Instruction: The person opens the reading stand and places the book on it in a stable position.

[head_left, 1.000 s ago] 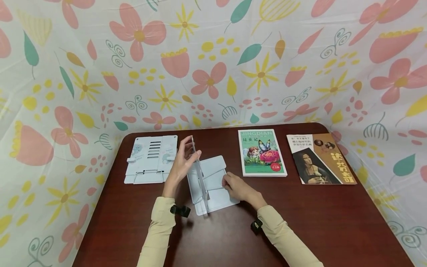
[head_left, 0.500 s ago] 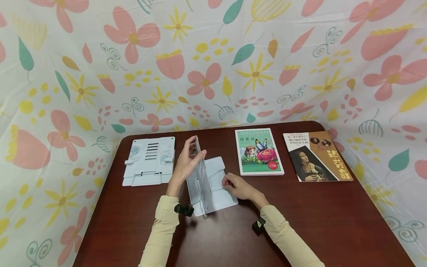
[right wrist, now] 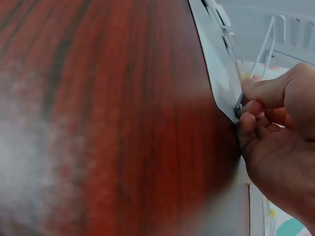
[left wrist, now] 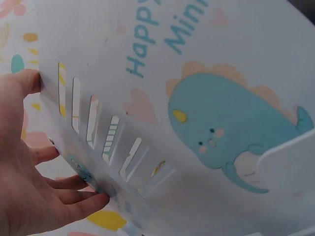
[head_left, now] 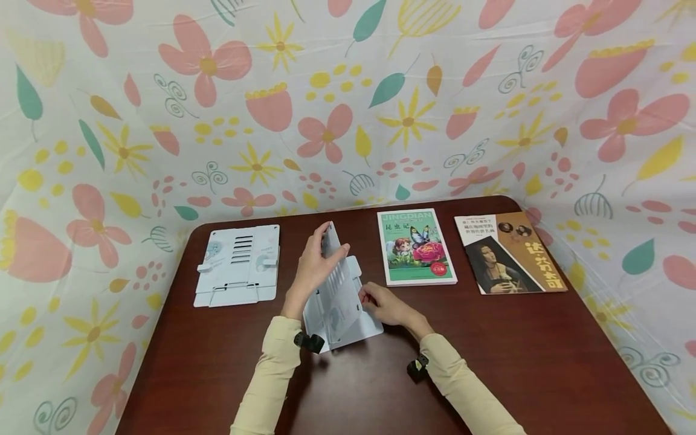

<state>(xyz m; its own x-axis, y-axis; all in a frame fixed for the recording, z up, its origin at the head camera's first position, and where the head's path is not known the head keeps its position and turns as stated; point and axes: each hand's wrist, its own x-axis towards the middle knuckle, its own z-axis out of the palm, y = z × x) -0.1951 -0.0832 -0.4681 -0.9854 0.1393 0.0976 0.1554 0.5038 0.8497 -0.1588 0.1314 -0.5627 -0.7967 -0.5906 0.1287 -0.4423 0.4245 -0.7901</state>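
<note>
A white book stand with slots and cartoon prints lies partly unfolded in the head view, its slotted panel raised and leaning right above the flat base. My left hand grips the panel's upper edge. In the left wrist view, the thumb and fingers of that hand hold the edge beside the slots, and a blue dinosaur print shows. At the base's right side is my right hand. Its thumb and fingertips pinch a thin metal wire support in the right wrist view.
A second white book stand lies flat at the left of the brown table. Toward the back right are a green-covered book and a brown and white book. A flowered curtain hangs behind the table.
The raised panel has swung from nearly upright to leaning right, my left hand moving right with it. My right hand stays at the base's right side. The head view has shifted slightly.
</note>
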